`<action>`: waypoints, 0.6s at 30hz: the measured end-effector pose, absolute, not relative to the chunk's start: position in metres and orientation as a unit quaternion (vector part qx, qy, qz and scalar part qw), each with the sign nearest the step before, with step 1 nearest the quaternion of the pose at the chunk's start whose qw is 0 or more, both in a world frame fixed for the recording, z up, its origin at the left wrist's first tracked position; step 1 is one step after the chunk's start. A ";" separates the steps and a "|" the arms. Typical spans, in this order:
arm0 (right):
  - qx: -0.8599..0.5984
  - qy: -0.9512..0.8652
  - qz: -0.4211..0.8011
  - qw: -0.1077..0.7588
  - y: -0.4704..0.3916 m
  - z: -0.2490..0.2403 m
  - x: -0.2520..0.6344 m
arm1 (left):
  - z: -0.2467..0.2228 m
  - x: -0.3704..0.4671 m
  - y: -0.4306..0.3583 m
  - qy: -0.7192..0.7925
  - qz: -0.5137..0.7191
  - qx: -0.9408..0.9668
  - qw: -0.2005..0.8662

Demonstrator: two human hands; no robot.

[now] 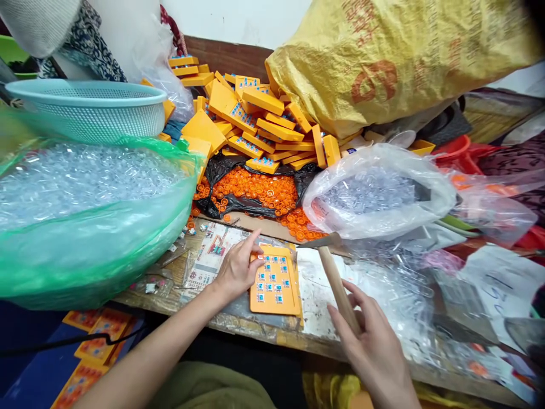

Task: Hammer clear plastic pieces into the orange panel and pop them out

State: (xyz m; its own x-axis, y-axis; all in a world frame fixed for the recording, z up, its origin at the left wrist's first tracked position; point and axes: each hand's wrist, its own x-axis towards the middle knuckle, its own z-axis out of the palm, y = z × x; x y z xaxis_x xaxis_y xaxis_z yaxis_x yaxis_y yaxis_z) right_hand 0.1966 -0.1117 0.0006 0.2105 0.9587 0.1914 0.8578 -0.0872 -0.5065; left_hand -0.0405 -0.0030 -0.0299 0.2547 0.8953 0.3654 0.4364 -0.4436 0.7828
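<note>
A yellow-orange plastic panel lies flat on the work board, with several small blue-and-white parts seated in its face. My left hand rests at the panel's upper left edge, index finger stretched out and thumb touching the edge beside a small white part. My right hand is wrapped round the wooden handle of a hammer. The hammer's dark metal head is raised just right of the panel, apart from it.
Behind lies a pile of similar yellow panels and a black bag of orange rings. A green bag of clear pieces bulges at left, below a blue basket. At right stand a white plastic bag and a yellow sack.
</note>
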 end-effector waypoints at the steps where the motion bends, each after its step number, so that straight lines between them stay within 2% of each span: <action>1: -0.699 -0.648 0.100 0.285 -0.113 0.005 0.188 | -0.031 -0.040 -0.003 0.453 0.419 0.733 0.286; 7: -0.597 -0.732 0.158 0.288 -0.110 0.017 0.147 | -0.025 -0.038 -0.002 0.497 0.421 0.668 0.359; 12: -0.610 -0.732 0.168 0.253 -0.110 0.010 0.143 | -0.015 -0.032 -0.004 0.548 0.422 0.562 0.454; 14: -0.630 -0.703 0.193 0.268 -0.110 0.005 0.147 | -0.015 -0.034 -0.003 0.551 0.424 0.549 0.463; 16: -0.665 -0.647 0.204 0.312 -0.107 -0.002 0.152 | -0.018 -0.042 0.003 0.552 0.434 0.578 0.416; 18: -0.713 -0.573 0.218 0.342 -0.099 -0.007 0.157 | -0.020 -0.056 0.017 0.570 0.439 0.630 0.293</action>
State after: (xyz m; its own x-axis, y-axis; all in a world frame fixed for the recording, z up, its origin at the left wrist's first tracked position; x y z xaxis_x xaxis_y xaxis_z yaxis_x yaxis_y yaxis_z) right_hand 0.1567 -0.0985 -0.0071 0.2495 0.9650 0.0810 0.6672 -0.1106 -0.7367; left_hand -0.0556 0.0168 -0.0204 -0.0343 0.9751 0.2191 0.4615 -0.1791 0.8689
